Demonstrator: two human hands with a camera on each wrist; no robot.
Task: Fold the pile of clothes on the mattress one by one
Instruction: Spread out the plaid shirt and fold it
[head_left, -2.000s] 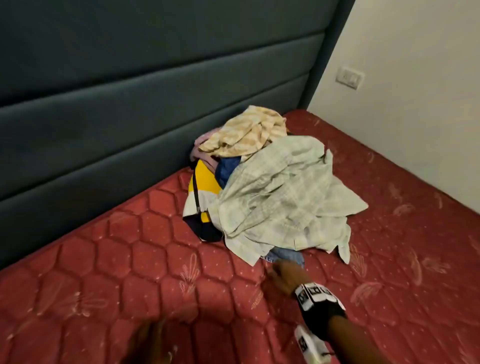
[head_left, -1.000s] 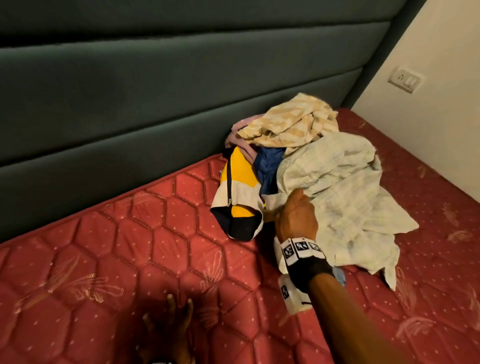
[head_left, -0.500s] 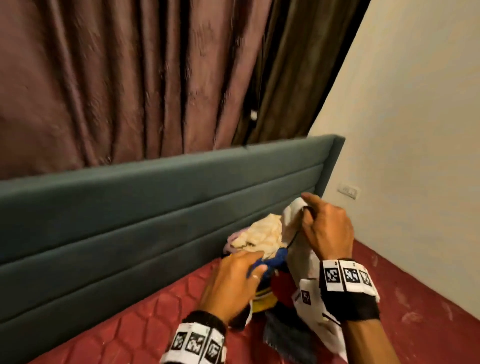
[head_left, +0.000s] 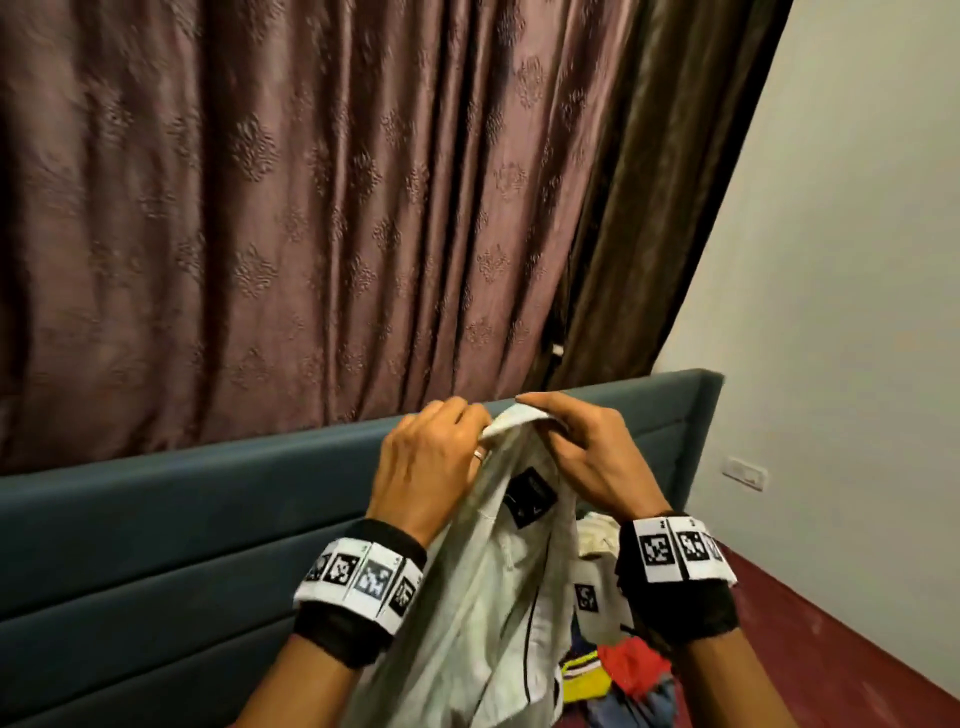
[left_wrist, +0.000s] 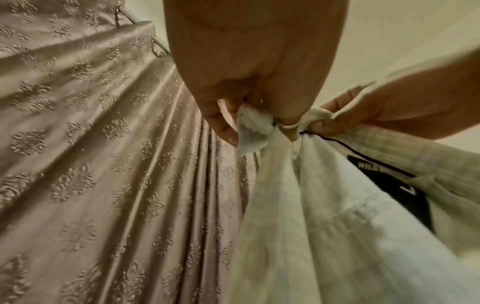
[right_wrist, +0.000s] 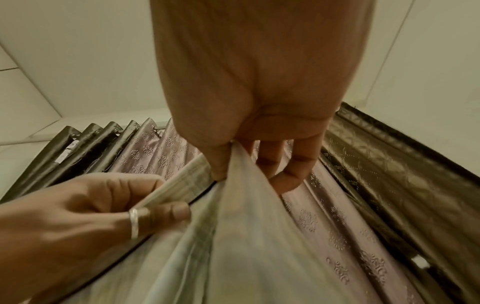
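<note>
A pale checked shirt (head_left: 483, 613) hangs in the air in front of me, its black neck label (head_left: 531, 496) facing me. My left hand (head_left: 431, 457) pinches the collar on the left side. My right hand (head_left: 587, 452) pinches the collar on the right, close beside the left. In the left wrist view the left hand (left_wrist: 249, 117) holds a bunched bit of the shirt (left_wrist: 324, 236). In the right wrist view the right hand (right_wrist: 233, 164) pinches the shirt (right_wrist: 246, 246). The pile of clothes (head_left: 618, 675) lies on the red mattress (head_left: 810, 665) below, mostly hidden by the shirt.
A teal padded headboard (head_left: 156, 545) runs behind the mattress. Patterned curtains (head_left: 311, 208) hang above it. A pale wall (head_left: 857, 312) with a switch plate (head_left: 745, 472) stands on the right.
The right hand took the pale shirt off the pile and lifted it. The left hand left the mattress and joined it at the collar. My view tilted up to the curtains.
</note>
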